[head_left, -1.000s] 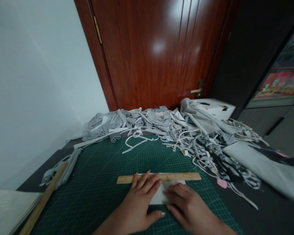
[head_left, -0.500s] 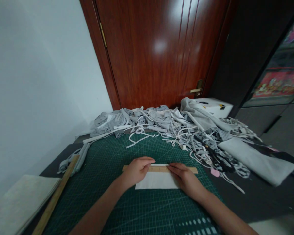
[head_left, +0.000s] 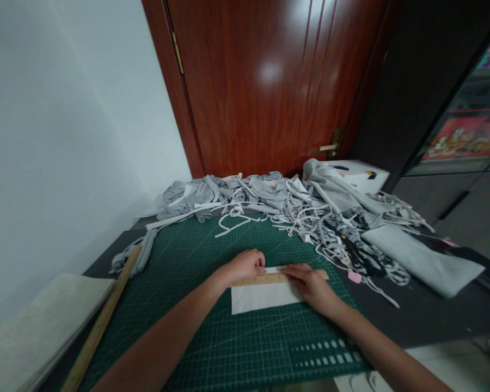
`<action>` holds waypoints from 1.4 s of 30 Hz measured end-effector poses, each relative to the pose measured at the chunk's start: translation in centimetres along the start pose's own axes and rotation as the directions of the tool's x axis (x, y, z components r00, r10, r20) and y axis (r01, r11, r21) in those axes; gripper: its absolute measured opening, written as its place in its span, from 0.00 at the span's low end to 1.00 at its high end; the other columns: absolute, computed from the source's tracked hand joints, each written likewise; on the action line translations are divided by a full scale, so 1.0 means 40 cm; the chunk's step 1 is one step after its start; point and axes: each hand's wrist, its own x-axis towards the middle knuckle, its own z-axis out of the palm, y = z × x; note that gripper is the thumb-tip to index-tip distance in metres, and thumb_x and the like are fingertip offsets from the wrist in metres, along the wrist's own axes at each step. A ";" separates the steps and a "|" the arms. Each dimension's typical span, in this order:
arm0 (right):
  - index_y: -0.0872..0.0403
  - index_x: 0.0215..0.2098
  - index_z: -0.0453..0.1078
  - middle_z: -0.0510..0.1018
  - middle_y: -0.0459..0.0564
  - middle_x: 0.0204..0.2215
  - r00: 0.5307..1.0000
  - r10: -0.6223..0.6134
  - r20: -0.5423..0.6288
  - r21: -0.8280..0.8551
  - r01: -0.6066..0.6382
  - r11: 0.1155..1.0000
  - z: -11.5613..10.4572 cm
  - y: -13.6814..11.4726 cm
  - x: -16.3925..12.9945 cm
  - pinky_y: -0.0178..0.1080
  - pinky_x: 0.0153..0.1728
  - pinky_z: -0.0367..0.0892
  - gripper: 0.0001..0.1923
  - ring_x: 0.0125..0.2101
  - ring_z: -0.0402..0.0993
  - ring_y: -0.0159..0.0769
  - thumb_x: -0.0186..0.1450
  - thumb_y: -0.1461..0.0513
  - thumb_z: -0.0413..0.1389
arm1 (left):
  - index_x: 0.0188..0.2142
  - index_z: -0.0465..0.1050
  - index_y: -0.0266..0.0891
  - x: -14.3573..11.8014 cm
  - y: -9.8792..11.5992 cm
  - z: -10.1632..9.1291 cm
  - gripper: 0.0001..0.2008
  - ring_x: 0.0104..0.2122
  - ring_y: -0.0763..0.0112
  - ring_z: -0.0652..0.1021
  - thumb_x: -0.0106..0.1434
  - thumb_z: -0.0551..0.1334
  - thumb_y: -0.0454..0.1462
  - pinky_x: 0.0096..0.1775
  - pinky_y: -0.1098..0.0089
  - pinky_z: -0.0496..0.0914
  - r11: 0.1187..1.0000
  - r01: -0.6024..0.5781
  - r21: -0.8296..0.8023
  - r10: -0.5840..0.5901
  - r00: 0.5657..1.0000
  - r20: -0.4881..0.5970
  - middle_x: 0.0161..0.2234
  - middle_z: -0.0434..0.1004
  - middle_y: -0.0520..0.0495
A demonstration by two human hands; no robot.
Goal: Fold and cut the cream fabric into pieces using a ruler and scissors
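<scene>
Both arms reach forward over the green mat [head_left: 212,348]. The left hand [head_left: 245,265] curls knuckles-up on the ruler [head_left: 271,278], the right hand [head_left: 312,283] presses flat beside it, pinning the white cloth [head_left: 261,296] mid-mat. Grey scraps [head_left: 294,207] heap behind.

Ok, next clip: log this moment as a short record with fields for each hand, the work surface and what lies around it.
left hand: left hand curled on the left end of the short wooden ruler
right hand: right hand flat on the ruler and the white cloth piece
surface: green cutting mat
cloth: white piece lies flat, ruler across its far edge
behind: heap of grey fabric strips
left side: long wooden ruler beside the mat
right side: folded grey cloth
</scene>
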 end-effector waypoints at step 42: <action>0.45 0.45 0.76 0.80 0.49 0.43 0.991 -0.133 -0.022 0.037 0.134 0.990 -0.019 -0.030 -0.107 0.47 0.49 0.69 0.21 0.46 0.74 0.39 0.63 0.70 0.47 | 0.49 0.69 0.43 -0.061 0.025 0.015 0.13 0.38 0.62 0.68 0.66 0.55 0.33 0.36 0.66 0.63 0.809 -0.318 0.495 0.342 0.939 0.044 0.39 0.68 0.44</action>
